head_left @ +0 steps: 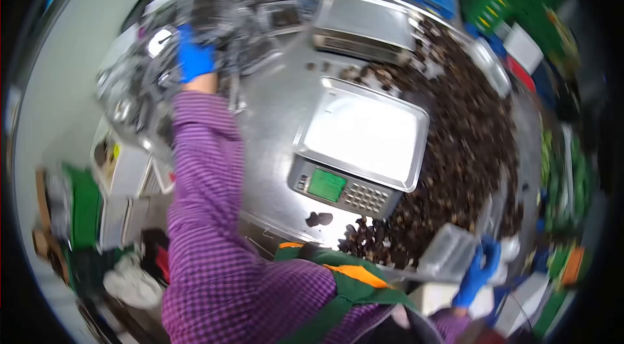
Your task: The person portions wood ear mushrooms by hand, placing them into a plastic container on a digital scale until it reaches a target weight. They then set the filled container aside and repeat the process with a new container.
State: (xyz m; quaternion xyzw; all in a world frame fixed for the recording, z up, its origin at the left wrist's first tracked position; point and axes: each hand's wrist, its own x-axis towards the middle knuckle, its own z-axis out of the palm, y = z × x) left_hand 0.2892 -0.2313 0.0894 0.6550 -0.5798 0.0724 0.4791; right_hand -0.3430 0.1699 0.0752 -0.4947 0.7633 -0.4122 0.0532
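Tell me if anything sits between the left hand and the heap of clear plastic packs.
Nothing visible does. The left hand is at the heap of clear plastic packs; blur hides its grip. The weighing scale lies off to the side of the arm. The right hand holds a clear tray by the dark pile.

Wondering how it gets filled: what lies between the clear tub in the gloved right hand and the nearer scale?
In the head view, the edge of the dark pile lies between the clear tub and the nearer scale.
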